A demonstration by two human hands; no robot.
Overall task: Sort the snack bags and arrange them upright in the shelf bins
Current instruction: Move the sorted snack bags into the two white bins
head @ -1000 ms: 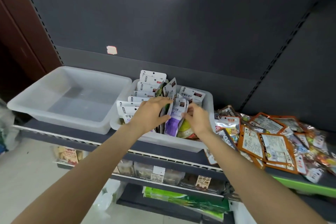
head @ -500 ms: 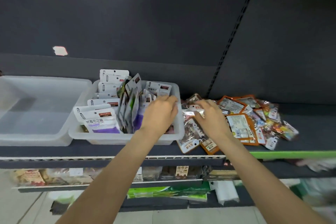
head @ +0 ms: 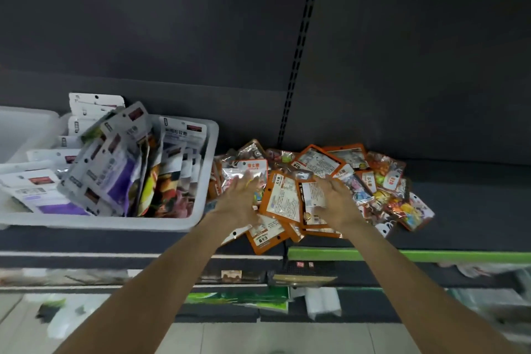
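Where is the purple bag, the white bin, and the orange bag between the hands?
purple bag (head: 122, 181): head view, its purple front.
white bin (head: 115, 223): head view, its front wall.
orange bag (head: 283, 200): head view, its white label.

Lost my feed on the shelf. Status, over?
Both hands open: left hand, right hand over loose orange snack bags. White bin holds leaning bags. Nothing blocking.

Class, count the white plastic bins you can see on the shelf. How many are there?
2. One white bin, full of snack bags, sits left of the loose pile. A second bin is at the far left, cut off by the frame edge; more may lie beyond view.
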